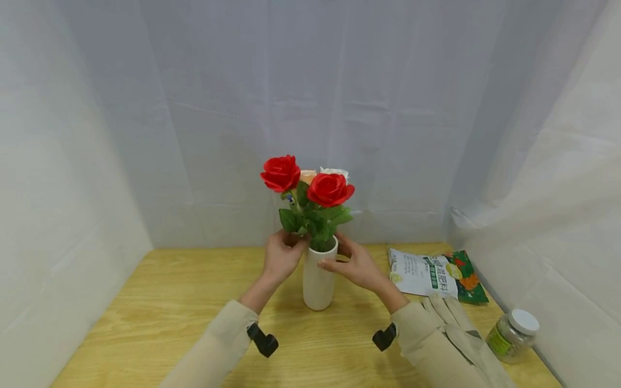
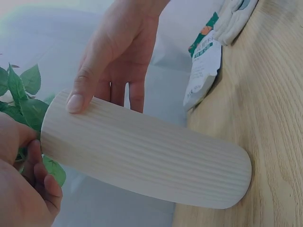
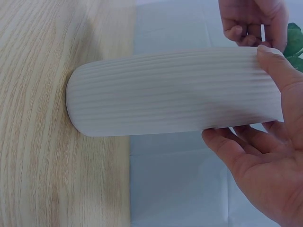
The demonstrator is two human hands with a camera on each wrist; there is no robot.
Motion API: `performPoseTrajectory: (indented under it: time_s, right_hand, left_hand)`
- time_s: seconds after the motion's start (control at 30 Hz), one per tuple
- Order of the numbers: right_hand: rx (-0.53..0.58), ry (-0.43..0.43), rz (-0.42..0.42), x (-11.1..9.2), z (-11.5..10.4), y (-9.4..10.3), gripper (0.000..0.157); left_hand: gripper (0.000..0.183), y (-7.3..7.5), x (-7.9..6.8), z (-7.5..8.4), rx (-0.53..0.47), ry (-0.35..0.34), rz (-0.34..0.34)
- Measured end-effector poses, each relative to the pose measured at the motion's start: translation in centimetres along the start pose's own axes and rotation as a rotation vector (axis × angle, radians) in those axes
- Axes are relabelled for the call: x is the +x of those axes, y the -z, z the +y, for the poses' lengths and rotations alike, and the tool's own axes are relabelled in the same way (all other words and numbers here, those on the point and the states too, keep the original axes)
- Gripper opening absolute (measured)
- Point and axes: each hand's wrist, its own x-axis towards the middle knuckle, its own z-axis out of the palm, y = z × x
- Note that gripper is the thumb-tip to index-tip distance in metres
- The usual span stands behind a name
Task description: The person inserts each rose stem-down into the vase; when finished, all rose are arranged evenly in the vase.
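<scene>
A ribbed white vase (image 1: 318, 283) stands upright on the wooden table, holding a bunch of artificial flowers. Two red roses (image 1: 331, 189) are in front, with a peach bloom (image 1: 308, 176) and a white bloom (image 1: 338, 172) partly hidden behind them. My right hand (image 1: 358, 265) holds the vase near its top, thumb on the near side and fingers round the right side. At the left of the rim, my left hand (image 1: 282, 256) pinches the flower stems just under the green leaves (image 2: 34, 112); which stem it holds is hidden by the fingers.
To the right lies a white and green printed bag (image 1: 422, 274). Pale work gloves (image 1: 453, 318) lie nearer, partly behind the right sleeve. A clear jar with a white lid (image 1: 513, 337) stands by the right edge. White cloth (image 1: 218, 134) hangs behind the table and at both sides.
</scene>
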Motion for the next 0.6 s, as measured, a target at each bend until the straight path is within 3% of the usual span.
performPoseTrajectory:
  time_s: [0.17,0.37,0.6]
  right_hand:
    - [0.002,0.0,-0.001,-0.02,-0.08,0.0,0.088]
    - [-0.009,-0.004,0.003,-0.08,-0.18,0.08,0.089]
    - [-0.004,-0.011,0.018,-0.19,-0.17,0.03,0.092]
  left_hand:
    - [0.014,0.15,0.01,0.01,-0.058,-0.043,0.023]
    - [0.016,0.13,-0.08,0.3,-0.176,-0.005,0.041]
    - [0.009,-0.31,-0.21,0.45,-0.063,-0.102,0.118]
